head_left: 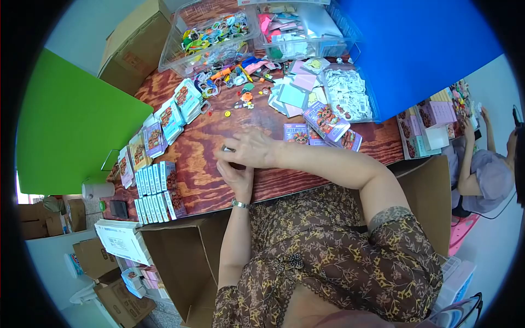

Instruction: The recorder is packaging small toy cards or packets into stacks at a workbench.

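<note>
My two hands meet over the near middle of the wood-grained table [257,123]. My right hand [254,146] reaches across from the right, its fingers bent down over the tips of my left hand [236,177], which has a watch at the wrist. Both hands' fingers are curled together; whatever they hold, if anything, is hidden between them. A small yellow round piece [228,113] lies just beyond them. Farther off are small colourful pieces [247,97]. To the right of my hands, a purple printed box [327,120] leans on other purple boxes [296,133].
Boxes stand in two rows [153,191] at the left, below card stacks [168,121]. Clear bins [298,50] and a tray of white packets [347,93] sit at the back. Green [76,126] and blue [426,49] panels flank the table. Open cartons [175,273] stand below; a co-worker [486,175] sits right.
</note>
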A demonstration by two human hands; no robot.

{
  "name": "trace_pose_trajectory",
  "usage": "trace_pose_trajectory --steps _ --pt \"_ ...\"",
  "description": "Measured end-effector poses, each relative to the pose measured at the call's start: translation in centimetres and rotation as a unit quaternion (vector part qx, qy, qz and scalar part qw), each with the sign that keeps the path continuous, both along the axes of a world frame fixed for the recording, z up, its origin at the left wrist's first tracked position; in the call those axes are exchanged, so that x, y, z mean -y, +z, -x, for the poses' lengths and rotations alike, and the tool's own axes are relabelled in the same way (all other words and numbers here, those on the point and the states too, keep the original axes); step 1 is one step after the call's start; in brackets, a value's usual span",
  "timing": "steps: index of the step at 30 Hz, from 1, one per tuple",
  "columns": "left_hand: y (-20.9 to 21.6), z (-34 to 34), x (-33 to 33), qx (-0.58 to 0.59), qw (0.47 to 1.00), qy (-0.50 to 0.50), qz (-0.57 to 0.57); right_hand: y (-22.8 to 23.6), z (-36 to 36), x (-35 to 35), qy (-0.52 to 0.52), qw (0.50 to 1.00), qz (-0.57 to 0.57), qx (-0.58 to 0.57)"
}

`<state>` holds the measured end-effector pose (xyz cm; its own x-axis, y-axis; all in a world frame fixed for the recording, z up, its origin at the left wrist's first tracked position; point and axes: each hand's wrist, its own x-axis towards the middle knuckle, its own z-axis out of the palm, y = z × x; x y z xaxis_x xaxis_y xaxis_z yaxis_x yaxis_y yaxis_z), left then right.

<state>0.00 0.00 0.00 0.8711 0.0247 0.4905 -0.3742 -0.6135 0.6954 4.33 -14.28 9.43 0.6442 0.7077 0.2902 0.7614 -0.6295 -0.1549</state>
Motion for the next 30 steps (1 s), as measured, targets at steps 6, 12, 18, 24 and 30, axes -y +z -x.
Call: trace_pose_trajectory --steps 6,12,18,24,30 --pt "0.3 0.1 0.7 -0.002 1.0 0.0 -0.004 -0.7 0.0 0.2 -0.018 0.994 -0.038 0.1" --pt "-0.2 0.1 0.4 -0.003 1.0 0.014 -0.008 0.5 0.3 0.2 -0.046 0.996 -0.061 0.038" --pt "0.3 0.3 0.6 -0.016 0.999 0.045 0.015 3.5 0.1 6.1 -0.042 0.978 -0.159 0.126" --pt "0.5 0.1 0.6 -0.066 0.997 0.043 0.002 3.6 1.5 25.7 -0.381 0.919 0.027 -0.099" --pt "0.3 0.2 0.3 -0.059 0.997 0.046 -0.001 -1.9 3.6 26.6 -0.455 0.863 0.091 -0.202"
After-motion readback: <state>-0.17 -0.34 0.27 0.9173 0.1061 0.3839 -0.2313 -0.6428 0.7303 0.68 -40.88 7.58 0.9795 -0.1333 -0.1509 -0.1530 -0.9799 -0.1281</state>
